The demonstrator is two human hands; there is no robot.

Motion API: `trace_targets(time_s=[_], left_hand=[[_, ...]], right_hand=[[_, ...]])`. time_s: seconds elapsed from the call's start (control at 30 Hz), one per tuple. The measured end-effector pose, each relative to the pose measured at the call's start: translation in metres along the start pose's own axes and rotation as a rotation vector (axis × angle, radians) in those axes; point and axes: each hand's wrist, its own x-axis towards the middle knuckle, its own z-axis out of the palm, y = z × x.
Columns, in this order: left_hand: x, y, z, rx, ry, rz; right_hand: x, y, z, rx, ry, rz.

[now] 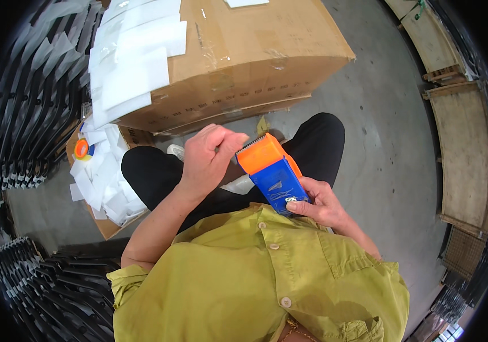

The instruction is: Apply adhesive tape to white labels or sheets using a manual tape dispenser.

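Observation:
A blue and orange tape dispenser [277,176] with a toothed cutting edge is tilted above my lap. My right hand [319,204] is wrapped round its blue end, thumb on top. My left hand [212,153] is closed, thumb and forefinger pinched together beside the toothed edge. Whatever those fingertips hold, perhaps clear tape, cannot be made out. Beyond my knees stands a large cardboard box [255,74], with overlapping white foam sheets [135,71] on its left side.
An open carton [110,229] of white foam pieces [107,182] sits at my left, with a tape roll [82,149] on top. Stacked black metal frames [33,114] line the left side. Wooden crates [463,154] stand along the right, beyond grey floor [386,148].

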Motion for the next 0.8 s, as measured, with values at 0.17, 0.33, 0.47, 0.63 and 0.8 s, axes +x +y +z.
trace_targets(time_s=[0.17,0.33,0.47,0.63,0.8], left_hand=[[0.011,0.011,-0.004,-0.154,-0.188,-0.087],[0.019,0.012,-0.014,-0.075,-0.385,-0.113],[0.017,0.012,-0.008,0.189,-0.389,0.058],[0.009,0.011,0.002,0.411,-0.213,0.273],[0.011,0.003,-0.001,-0.006,-0.195,-0.005]], right_hand=[[-0.001,-0.004,-0.002,-0.103,-0.011,0.004],[0.0,-0.001,-0.007,-0.282,-0.023,-0.106],[0.002,-0.004,-0.009,-0.309,-0.056,-0.057],[0.001,-0.008,-0.006,-0.166,-0.047,0.009],[0.002,-0.01,-0.008,-0.168,-0.057,0.023]])
